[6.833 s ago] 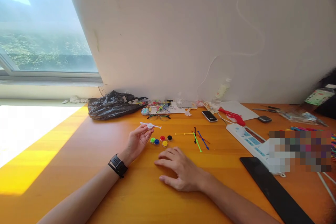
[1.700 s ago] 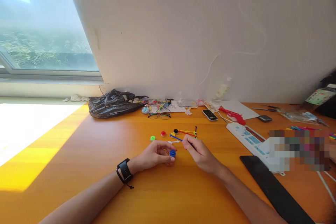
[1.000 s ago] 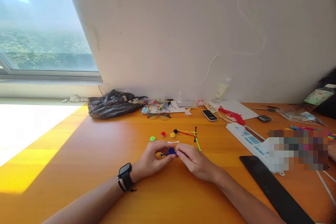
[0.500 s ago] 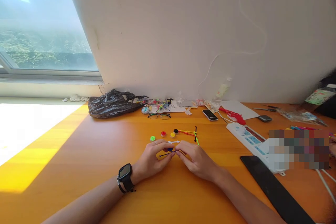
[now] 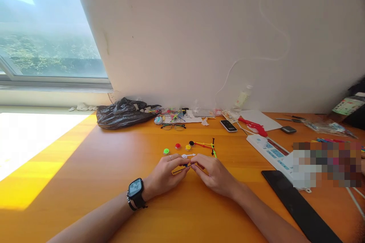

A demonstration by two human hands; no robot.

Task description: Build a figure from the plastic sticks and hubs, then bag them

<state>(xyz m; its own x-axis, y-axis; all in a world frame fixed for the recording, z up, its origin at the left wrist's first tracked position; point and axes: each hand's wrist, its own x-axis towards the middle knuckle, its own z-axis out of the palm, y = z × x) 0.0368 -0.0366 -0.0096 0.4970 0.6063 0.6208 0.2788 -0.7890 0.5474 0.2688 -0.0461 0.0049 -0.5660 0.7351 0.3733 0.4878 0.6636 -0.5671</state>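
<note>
My left hand (image 5: 165,171), with a watch on its wrist, is closed in a pinch on a thin dark blue plastic stick (image 5: 179,169). The fingertips of my right hand (image 5: 212,171) are closed on the stick's other end; the fingers partly hide the joint between them. Just beyond the fingertips lies a white arrow-shaped piece (image 5: 189,155). Small round plastic pieces lie farther off: green (image 5: 166,151), red (image 5: 178,146), yellow (image 5: 188,147) and black (image 5: 191,143). A frame of thin red and yellow rods (image 5: 203,144) rests beside the black one.
Eyeglasses (image 5: 173,126), a black plastic bag (image 5: 122,115) and a black-and-white phone-like device (image 5: 228,125) lie toward the wall. To the right are a red toy gun (image 5: 253,125), a white power strip (image 5: 270,152) and a long black panel (image 5: 296,205). A blurred patch covers the far right.
The dark blue stick has tilted slightly between my fingers, and its blue part shows less. Both hands keep nearly the same place. The watch face has lit up.
</note>
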